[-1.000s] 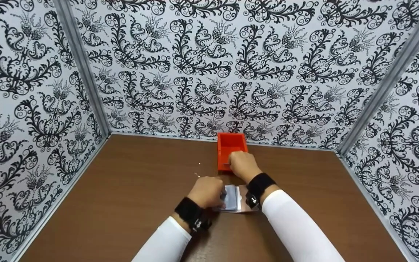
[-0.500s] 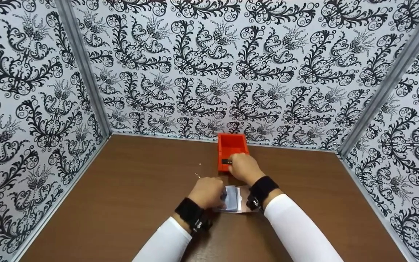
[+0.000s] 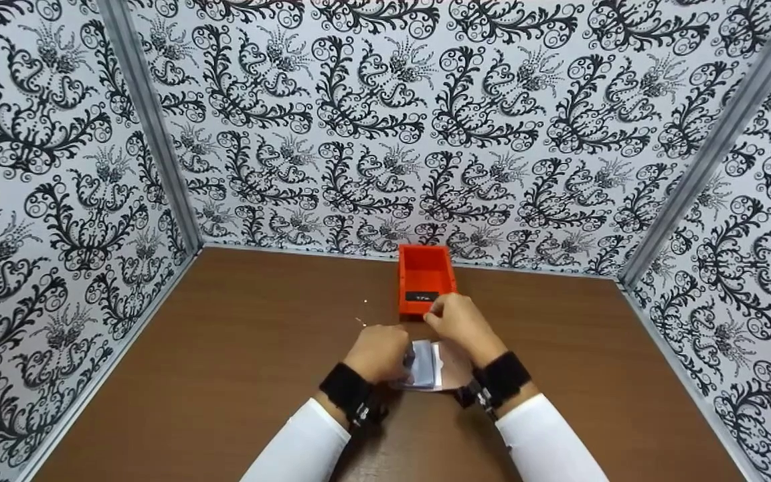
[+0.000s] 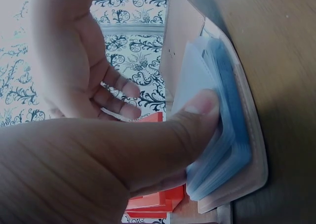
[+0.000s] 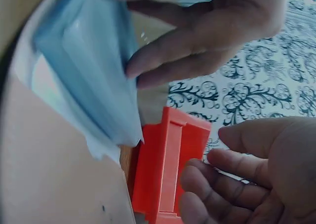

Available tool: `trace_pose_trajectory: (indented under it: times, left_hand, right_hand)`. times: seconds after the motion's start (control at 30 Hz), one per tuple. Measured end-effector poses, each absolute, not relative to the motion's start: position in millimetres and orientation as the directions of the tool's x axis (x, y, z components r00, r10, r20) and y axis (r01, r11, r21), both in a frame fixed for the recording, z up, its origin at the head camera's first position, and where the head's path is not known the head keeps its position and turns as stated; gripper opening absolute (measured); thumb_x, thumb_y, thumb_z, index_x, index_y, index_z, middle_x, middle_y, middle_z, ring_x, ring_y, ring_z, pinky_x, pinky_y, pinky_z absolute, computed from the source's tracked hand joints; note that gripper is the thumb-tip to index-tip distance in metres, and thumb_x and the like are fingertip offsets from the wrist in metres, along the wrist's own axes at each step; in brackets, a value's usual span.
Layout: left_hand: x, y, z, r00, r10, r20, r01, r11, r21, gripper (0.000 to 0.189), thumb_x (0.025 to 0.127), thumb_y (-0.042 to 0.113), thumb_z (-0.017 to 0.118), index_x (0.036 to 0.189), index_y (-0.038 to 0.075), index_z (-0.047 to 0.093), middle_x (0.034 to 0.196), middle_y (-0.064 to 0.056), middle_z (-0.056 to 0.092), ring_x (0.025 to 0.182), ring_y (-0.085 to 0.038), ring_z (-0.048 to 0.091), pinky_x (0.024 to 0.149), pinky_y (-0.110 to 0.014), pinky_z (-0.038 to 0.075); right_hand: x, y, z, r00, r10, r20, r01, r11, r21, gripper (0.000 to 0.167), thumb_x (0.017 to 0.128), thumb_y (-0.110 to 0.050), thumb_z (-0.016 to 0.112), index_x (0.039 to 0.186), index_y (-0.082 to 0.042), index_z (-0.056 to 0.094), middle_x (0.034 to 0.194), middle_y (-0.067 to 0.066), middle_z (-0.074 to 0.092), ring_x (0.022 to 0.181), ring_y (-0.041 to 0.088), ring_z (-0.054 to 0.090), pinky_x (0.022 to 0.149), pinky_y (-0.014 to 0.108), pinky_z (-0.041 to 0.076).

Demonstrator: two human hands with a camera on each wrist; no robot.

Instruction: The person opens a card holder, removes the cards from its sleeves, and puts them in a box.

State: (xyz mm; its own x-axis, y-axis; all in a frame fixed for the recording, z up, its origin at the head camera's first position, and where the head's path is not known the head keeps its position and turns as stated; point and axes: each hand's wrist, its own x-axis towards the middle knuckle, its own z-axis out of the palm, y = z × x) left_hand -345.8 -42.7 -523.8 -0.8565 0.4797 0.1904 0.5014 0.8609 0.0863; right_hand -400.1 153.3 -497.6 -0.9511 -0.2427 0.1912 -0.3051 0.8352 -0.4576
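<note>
Head view: we have the open card holder (image 3: 454, 373) lying on the table, near side, roughly centre, tan cover flap out to the right. Its plastic pages (image 3: 423, 365) sit stacked on the left part, bluish and see-through; a white edge shows between pages and flap.

Left hand (image 3: 377, 353) is at the left of the holder. Left wrist view shows the thumb (image 4: 202, 105) pressed flat on the pages, and in the right wrist view we see fingertips against the stack's edge, so we log a pinch on the pages.

Right hand (image 3: 464, 328) is above the table just beyond the holder, beside the near right corner of the red bin (image 3: 403, 281). Fingers loosely bent and slightly spread, thumb apart from them, per right wrist view. From the pictures we can't tell whether it touches the bin.

Bin stands beyond the holder, near the far wall. Inside at its near end: a flat black piece (image 3: 421, 296) with light marks we can't read.

A few tiny pale bits (image 3: 363, 323) lie left of the bin on the brown table (image 3: 238, 361). Both wrists wear black bands (image 3: 347, 391), with white sleeves (image 3: 553, 435) behind. Patterned black-and-white walls (image 3: 385, 120) surround the left, far and right sides.
</note>
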Motion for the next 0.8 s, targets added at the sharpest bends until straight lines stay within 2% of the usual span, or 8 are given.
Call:
trace_pose_trajectory:
  times: [0.17,0.23,0.43,0.53,0.8]
  left_hand:
    - [-346,-42,-525,-0.859,0.477,0.188,0.498,0.863,0.083,0.048,0.07,0.053,0.105,0.085,0.017,0.077,0.089,-0.002,0.08,0.08,-0.031,0.078,0.07,-0.048,0.064]
    - [-346,-42,-526,-0.86,0.476,0.186,0.496,0.865,0.081,0.048,0.071,0.053,0.105,0.086,0.016,0.078,0.089,-0.001,0.079,0.079,-0.03,0.078,0.07,-0.048,0.064]
    - [-347,-41,-526,-0.861,0.476,0.181,0.496,0.864,0.088,0.046,0.071,0.053,0.105,0.084,0.018,0.078,0.085,0.001,0.077,0.076,-0.028,0.075,0.068,-0.047,0.062]
    - [-348,-41,-526,-0.865,0.473,0.169,0.493,0.865,0.099,0.045,0.072,0.053,0.105,0.083,0.019,0.079,0.083,0.002,0.075,0.074,-0.027,0.073,0.066,-0.045,0.059]
    - [-345,-42,-523,-0.859,0.484,0.165,0.506,0.852,0.134,0.037,0.074,0.046,0.105,0.083,0.019,0.082,0.081,0.002,0.073,0.071,-0.024,0.069,0.064,-0.043,0.056]
  right_hand:
    - [-388,161,-500,-0.957,-0.253,0.139,-0.289,0.821,-0.492,0.015,0.097,-0.018,0.086,0.086,-0.007,0.084,0.089,0.01,0.084,0.08,0.025,0.075,0.08,0.046,0.065]
    - [-384,164,-501,-0.961,-0.256,0.11,-0.275,0.813,-0.512,0.016,0.097,-0.019,0.086,0.086,-0.008,0.085,0.088,0.008,0.083,0.078,0.021,0.073,0.077,0.04,0.063]
    - [-379,176,-511,-0.962,-0.271,-0.017,-0.21,0.783,-0.585,0.018,0.1,-0.02,0.081,0.088,-0.008,0.087,0.074,0.007,0.08,0.062,0.011,0.064,0.058,0.024,0.049]
    - [-378,179,-516,-0.958,-0.282,-0.054,-0.195,0.779,-0.596,0.02,0.1,-0.02,0.08,0.087,-0.007,0.087,0.071,0.007,0.079,0.058,0.009,0.062,0.054,0.022,0.046]
    - [-378,182,-521,-0.96,-0.273,-0.064,-0.19,0.799,-0.57,0.023,0.098,-0.02,0.079,0.079,-0.009,0.084,0.068,0.0,0.076,0.059,0.01,0.06,0.054,0.022,0.045]
